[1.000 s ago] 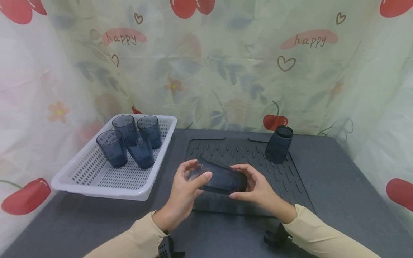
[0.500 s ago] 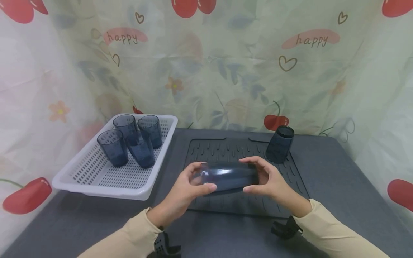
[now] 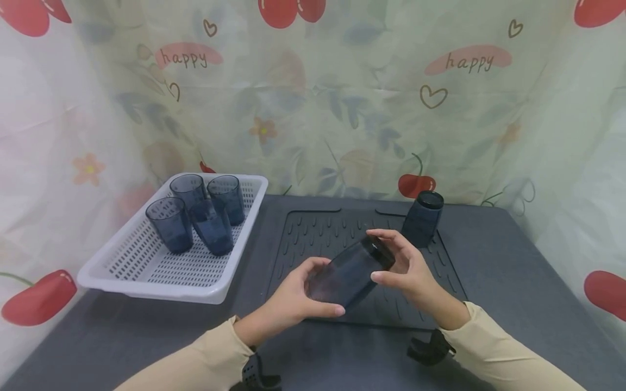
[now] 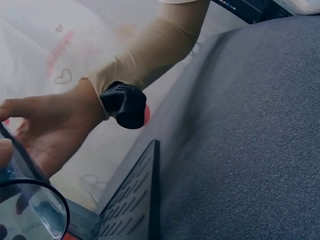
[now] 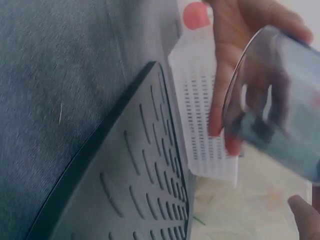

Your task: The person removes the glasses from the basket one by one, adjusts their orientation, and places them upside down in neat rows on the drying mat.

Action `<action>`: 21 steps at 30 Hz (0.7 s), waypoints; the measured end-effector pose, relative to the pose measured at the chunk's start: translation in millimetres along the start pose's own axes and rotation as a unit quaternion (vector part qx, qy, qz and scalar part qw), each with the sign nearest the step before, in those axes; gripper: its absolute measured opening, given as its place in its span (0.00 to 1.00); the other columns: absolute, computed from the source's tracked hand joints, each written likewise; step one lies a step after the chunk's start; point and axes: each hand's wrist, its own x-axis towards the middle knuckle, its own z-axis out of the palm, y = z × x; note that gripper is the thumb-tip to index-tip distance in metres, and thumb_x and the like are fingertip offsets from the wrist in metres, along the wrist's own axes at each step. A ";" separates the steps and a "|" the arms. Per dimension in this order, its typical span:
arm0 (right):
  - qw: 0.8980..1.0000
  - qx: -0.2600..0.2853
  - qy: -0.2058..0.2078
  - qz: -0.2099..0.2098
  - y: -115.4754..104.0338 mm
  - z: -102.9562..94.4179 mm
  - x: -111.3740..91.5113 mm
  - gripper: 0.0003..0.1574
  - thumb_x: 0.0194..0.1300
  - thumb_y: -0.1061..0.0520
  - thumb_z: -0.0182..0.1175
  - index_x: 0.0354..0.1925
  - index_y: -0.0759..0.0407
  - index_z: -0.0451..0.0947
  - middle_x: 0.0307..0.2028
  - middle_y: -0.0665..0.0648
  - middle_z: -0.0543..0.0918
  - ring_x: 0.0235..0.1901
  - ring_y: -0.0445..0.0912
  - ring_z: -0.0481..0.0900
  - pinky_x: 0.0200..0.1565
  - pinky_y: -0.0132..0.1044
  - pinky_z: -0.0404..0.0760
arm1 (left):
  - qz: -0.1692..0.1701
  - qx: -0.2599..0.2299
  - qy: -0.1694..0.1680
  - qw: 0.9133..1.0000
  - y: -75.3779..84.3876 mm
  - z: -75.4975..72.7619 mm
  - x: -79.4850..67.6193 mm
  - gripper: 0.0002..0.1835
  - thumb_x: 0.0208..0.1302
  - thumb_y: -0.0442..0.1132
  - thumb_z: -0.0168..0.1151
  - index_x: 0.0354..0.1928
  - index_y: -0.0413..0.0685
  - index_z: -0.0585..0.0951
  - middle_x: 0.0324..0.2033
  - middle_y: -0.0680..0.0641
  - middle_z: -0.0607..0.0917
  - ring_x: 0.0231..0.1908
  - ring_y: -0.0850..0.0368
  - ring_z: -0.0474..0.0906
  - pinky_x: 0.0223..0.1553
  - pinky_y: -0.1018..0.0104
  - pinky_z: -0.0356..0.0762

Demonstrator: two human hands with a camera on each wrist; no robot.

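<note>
A dark blue-grey drinking glass (image 3: 344, 279) is held in the air over the black ridged drying mat (image 3: 318, 231). It tilts, its base up to the right and its mouth down to the left. My left hand (image 3: 295, 296) grips the mouth end, thumb below and fingers at the far side. With thumb and fingers, my right hand (image 3: 413, 271) holds the base end. The right wrist view shows the glass's see-through wall (image 5: 280, 105) close up, the left fingers beside its rim. A second glass (image 3: 423, 220) stands upside down on the mat's far right corner.
At the left, a white slotted basket (image 3: 151, 293) holds several matching glasses (image 3: 170, 225), mouths upward. A grey cloth-covered table (image 3: 508, 271) lies under everything. A printed curtain (image 3: 313, 108) hangs behind and along both sides.
The glass has turned from nearly level, base to the right, to slanted with its base raised. The right hand has moved right and up; the left has shifted slightly right.
</note>
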 end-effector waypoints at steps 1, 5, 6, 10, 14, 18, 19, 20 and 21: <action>1.000 0.005 0.000 -0.002 0.1 1.4 0.3 0.36 0.59 0.69 0.61 0.64 0.57 0.65 0.57 0.52 0.73 0.53 0.42 0.74 0.47 0.35 0.82 | -0.002 0.011 0.001 1.000 -1.2 0.9 0.9 0.43 0.50 0.37 0.75 0.67 0.45 0.63 0.60 0.43 0.72 0.55 0.53 0.75 0.53 0.63 0.77; 1.000 0.022 0.003 0.000 -0.9 6.6 2.7 0.36 0.59 0.70 0.61 0.64 0.59 0.65 0.58 0.53 0.73 0.56 0.42 0.74 0.51 0.33 0.81 | -0.009 0.041 0.006 0.999 -5.2 3.7 4.3 0.43 0.49 0.38 0.76 0.66 0.45 0.63 0.59 0.45 0.72 0.59 0.53 0.73 0.58 0.59 0.73; 1.000 0.021 0.005 0.002 -1.3 7.7 3.4 0.36 0.59 0.70 0.61 0.64 0.60 0.65 0.58 0.53 0.74 0.56 0.42 0.75 0.51 0.32 0.80 | -0.011 0.043 0.006 0.999 -6.2 4.1 5.1 0.44 0.49 0.38 0.76 0.66 0.45 0.62 0.60 0.45 0.72 0.60 0.53 0.72 0.59 0.58 0.73; 1.000 0.011 0.011 0.012 -1.2 10.4 5.1 0.37 0.58 0.71 0.61 0.65 0.64 0.63 0.58 0.52 0.74 0.56 0.42 0.76 0.52 0.33 0.80 | -0.020 0.052 0.007 0.998 -9.7 4.2 8.1 0.45 0.49 0.38 0.76 0.68 0.44 0.61 0.62 0.44 0.71 0.64 0.50 0.69 0.62 0.52 0.70; 1.000 -0.006 0.017 0.021 -0.7 10.6 4.9 0.39 0.58 0.71 0.62 0.66 0.66 0.62 0.58 0.52 0.75 0.56 0.41 0.77 0.51 0.32 0.80 | -0.029 0.064 -0.003 0.998 -11.4 1.8 9.9 0.45 0.51 0.39 0.75 0.69 0.42 0.61 0.62 0.43 0.72 0.64 0.48 0.70 0.62 0.50 0.71; 0.999 -0.018 0.022 0.028 -1.1 10.0 5.7 0.39 0.58 0.70 0.63 0.66 0.66 0.62 0.58 0.51 0.75 0.57 0.41 0.76 0.52 0.31 0.80 | -0.030 0.079 -0.019 0.996 -12.6 -4.8 10.0 0.43 0.52 0.41 0.73 0.69 0.43 0.62 0.62 0.42 0.73 0.62 0.46 0.72 0.59 0.52 0.74; 0.999 -0.019 0.023 0.029 -1.4 10.0 6.1 0.39 0.58 0.70 0.63 0.66 0.66 0.62 0.59 0.51 0.75 0.57 0.41 0.76 0.52 0.31 0.79 | -0.030 0.082 -0.023 0.996 -12.9 -6.9 9.8 0.43 0.53 0.41 0.73 0.69 0.44 0.62 0.62 0.41 0.72 0.62 0.46 0.72 0.59 0.52 0.74; 0.999 -0.022 0.023 0.030 -1.6 10.0 6.6 0.39 0.58 0.70 0.63 0.67 0.66 0.62 0.59 0.52 0.75 0.57 0.41 0.76 0.52 0.31 0.79 | -0.029 0.081 -0.027 0.996 -13.3 -8.9 9.6 0.43 0.53 0.41 0.73 0.69 0.44 0.63 0.63 0.41 0.72 0.62 0.46 0.72 0.59 0.52 0.74; 0.999 -0.023 0.024 0.031 -1.9 10.0 7.2 0.40 0.58 0.70 0.63 0.67 0.66 0.62 0.59 0.52 0.74 0.57 0.41 0.76 0.52 0.31 0.79 | -0.029 0.084 -0.029 0.996 -13.6 -11.1 9.2 0.42 0.53 0.41 0.73 0.69 0.44 0.63 0.63 0.41 0.71 0.63 0.45 0.71 0.60 0.52 0.73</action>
